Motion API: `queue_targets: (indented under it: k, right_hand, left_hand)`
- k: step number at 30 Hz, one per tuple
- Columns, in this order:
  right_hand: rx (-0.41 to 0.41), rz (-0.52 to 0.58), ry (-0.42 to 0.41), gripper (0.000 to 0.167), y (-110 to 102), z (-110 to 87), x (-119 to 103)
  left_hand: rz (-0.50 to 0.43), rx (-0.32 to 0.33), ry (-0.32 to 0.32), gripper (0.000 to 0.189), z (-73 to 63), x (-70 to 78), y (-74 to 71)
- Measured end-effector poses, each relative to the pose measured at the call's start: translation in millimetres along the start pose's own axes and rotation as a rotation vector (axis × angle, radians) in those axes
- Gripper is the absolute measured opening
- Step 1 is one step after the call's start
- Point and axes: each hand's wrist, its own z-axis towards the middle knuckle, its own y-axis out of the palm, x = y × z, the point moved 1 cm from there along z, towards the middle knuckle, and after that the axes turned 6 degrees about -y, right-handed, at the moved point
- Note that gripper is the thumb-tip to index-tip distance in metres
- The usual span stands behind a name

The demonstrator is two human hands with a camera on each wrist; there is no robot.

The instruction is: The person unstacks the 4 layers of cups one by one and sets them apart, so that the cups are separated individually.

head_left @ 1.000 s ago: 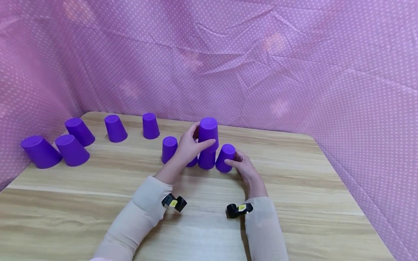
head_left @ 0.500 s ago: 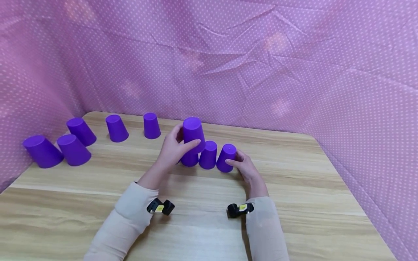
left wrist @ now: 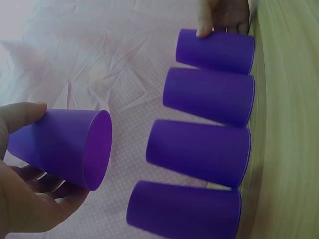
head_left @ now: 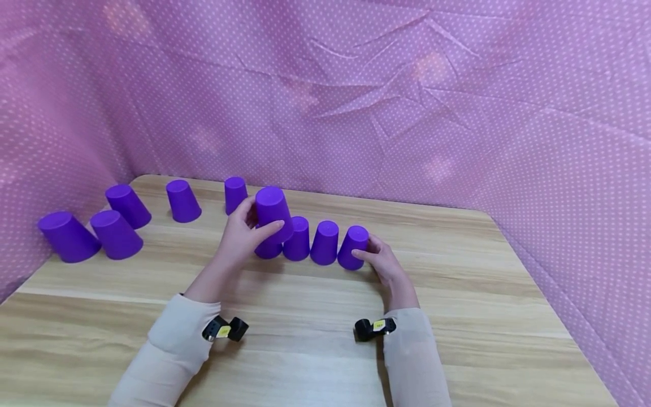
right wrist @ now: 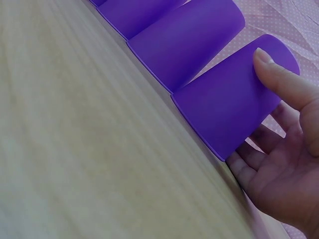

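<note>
My left hand (head_left: 239, 232) grips an upside-down purple cup (head_left: 273, 212), held above the table in front of the leftmost cup of a row. In the left wrist view this held cup (left wrist: 65, 144) shows its open rim, apart from the row. My right hand (head_left: 385, 262) holds the rightmost cup (head_left: 352, 249) of that row, thumb on its near side and fingers behind it. Between the hands stand two more upside-down cups, a middle cup (head_left: 324, 243) and its neighbour (head_left: 296, 240). The leftmost row cup (head_left: 268, 250) is partly hidden by the held one.
Further left on the wooden table (head_left: 458, 339) several upside-down purple cups stand spread out, among them a near-left cup (head_left: 68, 237) and a back cup (head_left: 235, 194) just behind my left hand. A pink dotted cloth (head_left: 325, 102) hangs around the table's far and side edges.
My left hand has carried its cup leftward along the row, from above the third cup to the leftmost one, uncovering the cups to its right. The right hand stays on its cup.
</note>
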Motion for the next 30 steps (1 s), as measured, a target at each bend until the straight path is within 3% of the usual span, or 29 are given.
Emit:
queue_targets:
  k: [6,19,30]
  right_hand:
    - [0.006,0.014,0.006,0.053,0.9,-0.6,-0.9]
    - [-0.001,0.017,-0.008,0.055,1.3,-0.4,0.2]
    - [-0.010,0.003,-0.001,0.053,4.0,-6.2,-11.0]
  left_hand:
    - [0.003,0.035,0.011,0.059,-1.0,-4.6,-14.0]
    - [0.145,0.144,-0.013,0.060,-4.7,-15.2,-52.8]
    - [0.207,0.196,-0.110,0.066,-4.3,-32.7,-77.9]
